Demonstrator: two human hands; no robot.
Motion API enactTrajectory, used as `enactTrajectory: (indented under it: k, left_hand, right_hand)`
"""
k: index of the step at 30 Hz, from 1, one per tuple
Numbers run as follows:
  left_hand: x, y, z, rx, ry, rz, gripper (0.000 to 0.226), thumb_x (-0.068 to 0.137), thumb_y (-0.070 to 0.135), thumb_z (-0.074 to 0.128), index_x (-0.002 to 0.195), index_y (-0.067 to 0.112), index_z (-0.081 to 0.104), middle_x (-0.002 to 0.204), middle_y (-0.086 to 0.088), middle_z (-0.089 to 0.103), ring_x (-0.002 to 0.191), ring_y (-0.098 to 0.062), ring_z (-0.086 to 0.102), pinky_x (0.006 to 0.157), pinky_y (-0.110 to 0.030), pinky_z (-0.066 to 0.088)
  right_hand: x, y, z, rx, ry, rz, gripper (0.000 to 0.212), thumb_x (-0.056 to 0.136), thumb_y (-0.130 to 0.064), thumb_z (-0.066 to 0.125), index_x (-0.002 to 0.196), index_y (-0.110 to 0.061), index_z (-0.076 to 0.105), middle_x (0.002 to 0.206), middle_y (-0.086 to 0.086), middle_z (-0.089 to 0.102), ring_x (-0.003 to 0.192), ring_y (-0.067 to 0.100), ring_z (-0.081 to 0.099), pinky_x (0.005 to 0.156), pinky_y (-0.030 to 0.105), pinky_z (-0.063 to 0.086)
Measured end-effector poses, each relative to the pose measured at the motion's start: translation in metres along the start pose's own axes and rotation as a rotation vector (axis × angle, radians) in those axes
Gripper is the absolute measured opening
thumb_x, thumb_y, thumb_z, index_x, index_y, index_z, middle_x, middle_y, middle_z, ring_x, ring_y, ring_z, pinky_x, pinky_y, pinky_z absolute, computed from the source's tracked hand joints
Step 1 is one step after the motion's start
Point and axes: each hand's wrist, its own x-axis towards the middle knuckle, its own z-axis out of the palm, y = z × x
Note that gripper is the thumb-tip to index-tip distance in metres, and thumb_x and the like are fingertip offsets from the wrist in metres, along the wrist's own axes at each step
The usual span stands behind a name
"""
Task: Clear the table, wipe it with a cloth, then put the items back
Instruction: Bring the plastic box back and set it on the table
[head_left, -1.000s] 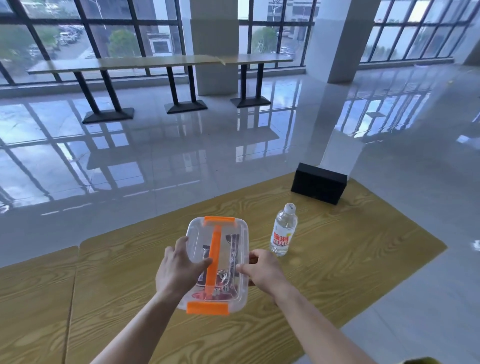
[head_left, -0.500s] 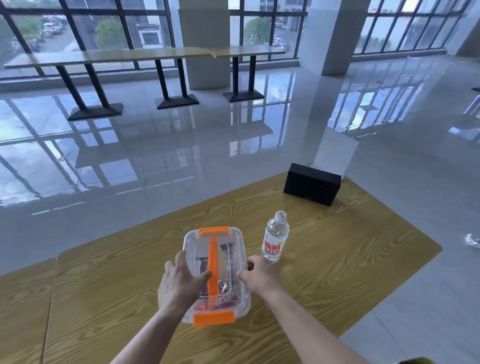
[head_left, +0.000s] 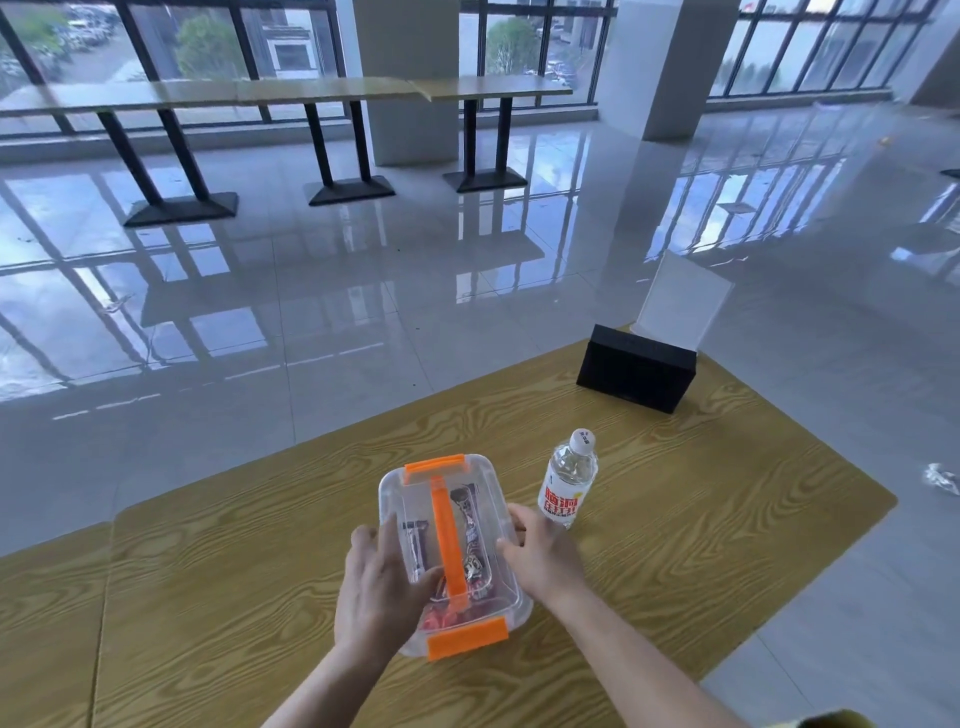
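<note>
We grip the clear box (head_left: 452, 551) from both sides on the worktop (head_left: 727, 519), left hand (head_left: 379, 587) curled over its near-left edge, right hand (head_left: 540, 556) pressed to its right wall. A bottle (head_left: 567, 478) stands just right of it; a black box (head_left: 636, 368) sits near the far edge.

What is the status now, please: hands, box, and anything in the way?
Left hand and right hand grip the clear box by its sides. Box on the table. Water bottle close beside right hand.
</note>
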Motion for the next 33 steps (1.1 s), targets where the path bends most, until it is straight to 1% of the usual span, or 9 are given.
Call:
enactTrajectory:
  k: [3,6,8,14,17,20,24,30,33]
  left_hand:
    - [0.004,-0.011,0.003,0.152,0.046,0.323,0.088,0.073,0.054,0.077,0.146,0.025,0.038,0.154,-0.013,0.026,0.141,-0.035,0.030,0.105,-0.049,0.044]
    - [0.004,-0.011,0.002,0.218,-0.061,0.435,0.085,0.078,0.076,0.050,0.150,0.035,0.031,0.163,-0.005,0.014,0.152,-0.025,0.000,0.114,-0.047,0.034]
    - [0.003,-0.011,0.003,0.209,-0.084,0.448,0.093,0.074,0.086,0.035,0.152,0.036,0.028,0.164,-0.003,0.012,0.151,-0.019,-0.007,0.117,-0.044,0.026]
    - [0.001,-0.010,0.005,0.286,-0.054,0.471,0.101,0.072,0.094,0.032,0.152,0.032,0.033,0.162,-0.009,0.023,0.152,-0.027,0.005,0.123,-0.043,0.006]
    - [0.003,-0.008,0.006,0.318,-0.076,0.483,0.099,0.074,0.093,0.032,0.148,0.028,0.039,0.155,-0.011,0.037,0.149,-0.032,0.019,0.121,-0.043,0.006]
    - [0.005,-0.007,0.008,0.322,-0.089,0.478,0.099,0.074,0.093,0.033,0.148,0.028,0.040,0.154,-0.010,0.040,0.149,-0.032,0.021,0.119,-0.042,0.006]
    - [0.005,-0.007,0.009,0.317,-0.075,0.483,0.100,0.074,0.094,0.032,0.149,0.029,0.038,0.156,-0.008,0.037,0.150,-0.030,0.017,0.119,-0.041,0.004]
    - [0.007,-0.002,0.004,0.340,-0.077,0.478,0.103,0.074,0.094,0.029,0.155,0.032,0.023,0.163,-0.005,0.021,0.152,-0.026,0.000,0.123,-0.039,-0.004]
    - [0.004,0.005,0.006,0.343,-0.068,0.464,0.103,0.075,0.094,0.026,0.155,0.030,0.023,0.162,-0.008,0.023,0.152,-0.029,0.002,0.123,-0.043,-0.001]
  right_hand:
    - [-0.010,0.002,0.001,-0.104,0.008,-0.083,0.057,0.091,-0.021,0.067,0.144,-0.016,0.045,0.132,0.000,0.060,0.119,0.017,0.058,0.095,0.023,0.047]
    - [-0.019,0.000,0.003,-0.131,-0.024,-0.103,0.058,0.096,-0.018,0.062,0.149,-0.015,0.038,0.145,0.003,0.049,0.128,0.019,0.052,0.103,0.026,0.043]
    - [-0.020,0.001,0.006,-0.119,-0.011,-0.100,0.054,0.097,-0.013,0.058,0.148,-0.014,0.040,0.146,0.005,0.048,0.128,0.021,0.052,0.105,0.027,0.043]
    - [-0.018,0.001,0.008,-0.129,0.055,-0.143,0.050,0.095,-0.002,0.056,0.144,-0.009,0.045,0.142,0.010,0.053,0.123,0.023,0.057,0.102,0.026,0.047]
    - [-0.018,0.001,0.008,-0.139,0.079,-0.155,0.050,0.096,-0.001,0.055,0.144,-0.009,0.045,0.143,0.010,0.052,0.129,0.022,0.052,0.106,0.025,0.041]
    - [-0.018,0.001,0.009,-0.137,0.096,-0.157,0.049,0.096,0.000,0.054,0.143,-0.009,0.046,0.143,0.010,0.053,0.129,0.021,0.052,0.105,0.022,0.040]
    - [-0.018,0.000,0.010,-0.123,0.117,-0.147,0.048,0.097,0.000,0.052,0.143,-0.008,0.046,0.143,0.010,0.052,0.126,0.020,0.055,0.101,0.018,0.039]
    - [-0.014,-0.001,0.008,-0.081,0.119,-0.125,0.048,0.098,0.000,0.051,0.145,-0.009,0.045,0.146,0.009,0.051,0.123,0.018,0.058,0.100,0.018,0.040]
    - [-0.010,0.002,0.004,-0.074,0.117,-0.111,0.048,0.098,0.000,0.050,0.145,-0.009,0.044,0.148,0.008,0.048,0.127,0.017,0.055,0.101,0.015,0.037]
